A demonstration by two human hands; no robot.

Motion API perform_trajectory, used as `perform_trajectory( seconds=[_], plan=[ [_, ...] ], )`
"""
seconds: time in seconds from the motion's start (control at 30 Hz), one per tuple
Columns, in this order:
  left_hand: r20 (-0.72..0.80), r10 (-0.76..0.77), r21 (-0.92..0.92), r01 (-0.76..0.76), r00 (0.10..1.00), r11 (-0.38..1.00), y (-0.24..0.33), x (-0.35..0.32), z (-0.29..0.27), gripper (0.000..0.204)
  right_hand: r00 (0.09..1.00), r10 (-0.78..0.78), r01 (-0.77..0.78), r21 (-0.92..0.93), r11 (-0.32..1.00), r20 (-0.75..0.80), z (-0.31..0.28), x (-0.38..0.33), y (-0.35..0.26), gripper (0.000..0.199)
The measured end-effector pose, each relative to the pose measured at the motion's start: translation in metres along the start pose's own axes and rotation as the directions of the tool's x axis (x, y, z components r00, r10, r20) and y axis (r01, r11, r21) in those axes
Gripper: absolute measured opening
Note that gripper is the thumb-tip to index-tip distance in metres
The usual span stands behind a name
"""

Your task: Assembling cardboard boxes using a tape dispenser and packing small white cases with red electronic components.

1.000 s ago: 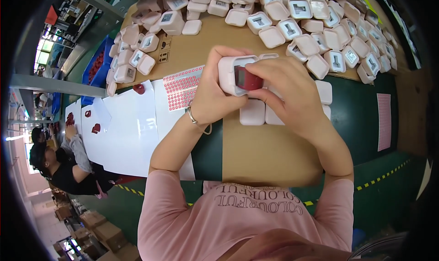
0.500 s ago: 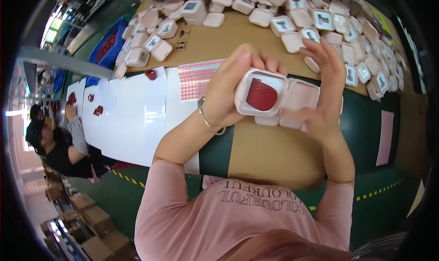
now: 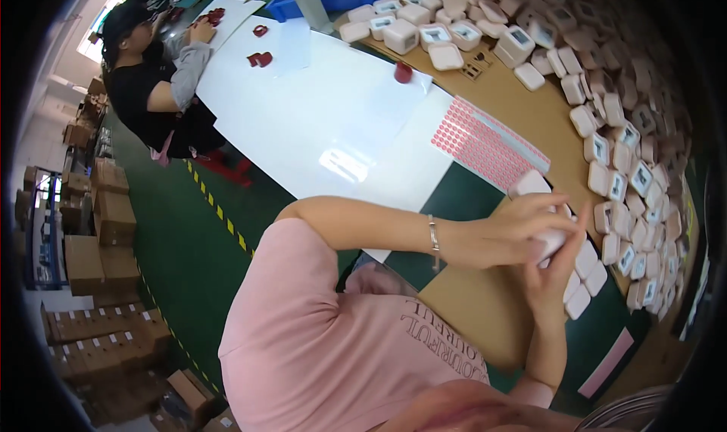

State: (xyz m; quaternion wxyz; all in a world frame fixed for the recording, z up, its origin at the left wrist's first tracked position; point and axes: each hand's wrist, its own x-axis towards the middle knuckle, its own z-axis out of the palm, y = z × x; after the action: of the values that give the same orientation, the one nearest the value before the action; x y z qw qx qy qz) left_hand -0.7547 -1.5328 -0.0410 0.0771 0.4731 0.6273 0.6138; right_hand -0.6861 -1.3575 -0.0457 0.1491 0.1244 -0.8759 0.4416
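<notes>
Green tabletop (image 3: pixel 463 197), pale box (image 3: pixel 551 243) seemingly clasped between left hand (image 3: pixel 503 235) and right hand (image 3: pixel 556 277)

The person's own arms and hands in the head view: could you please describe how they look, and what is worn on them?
The left hand and right hand wear no gloves. A slim, silvery bracelet circles the left wrist; none shows on the right. The left sleeve and right sleeve are pink and short.

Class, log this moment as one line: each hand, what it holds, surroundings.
left hand: around pale box | right hand: around same box | surroundings: heap of pale boxes, dotted pink sheet, red piece
</notes>
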Motion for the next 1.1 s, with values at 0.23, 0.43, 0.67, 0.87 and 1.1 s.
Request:
perform_trajectory(
  seconds=[0.23, 0.43, 0.67, 0.87, 1.1],
  plan=[
    [-0.583, 0.207, 0.729, 0.394, 0.786, 0.559, -0.051, -0.071, -0.198, 0.037, 0.912, -0.175, 0.347, -0.471, 0.811, 0.370, 0.032, 0.014, -0.010, 0.077],
    [-0.881, 0.086, 0.392, 0.819, 0.466, -0.419, -0.053, -0.174, -0.355, 0.040, 0.922, -0.082, 0.336, -0.679, 0.652, 0.378, 0.050, 0.014, 0.004, 0.066],
    [-0.937, -0.024, 0.304, 0.780, 0.348, -0.547, -0.064, -0.191, -0.392, 0.037, 0.931, -0.045, 0.287, -0.651, 0.702, 0.361, 0.040, 0.015, -0.003, 0.067],
    [-0.943, -0.037, 0.275, 0.714, 0.329, -0.644, -0.075, -0.230, -0.443, 0.043, 0.916, -0.174, 0.360, -0.546, 0.756, 0.363, 0.014, 0.011, 0.000, 0.063],
    [-0.420, -0.216, 0.506, 0.426, 0.881, 0.750, -0.083, -0.035, -0.255, 0.048, 0.948, -0.230, 0.314, -0.523, 0.793, 0.221, -0.021, 0.025, 0.007, 0.054]
  ],
)
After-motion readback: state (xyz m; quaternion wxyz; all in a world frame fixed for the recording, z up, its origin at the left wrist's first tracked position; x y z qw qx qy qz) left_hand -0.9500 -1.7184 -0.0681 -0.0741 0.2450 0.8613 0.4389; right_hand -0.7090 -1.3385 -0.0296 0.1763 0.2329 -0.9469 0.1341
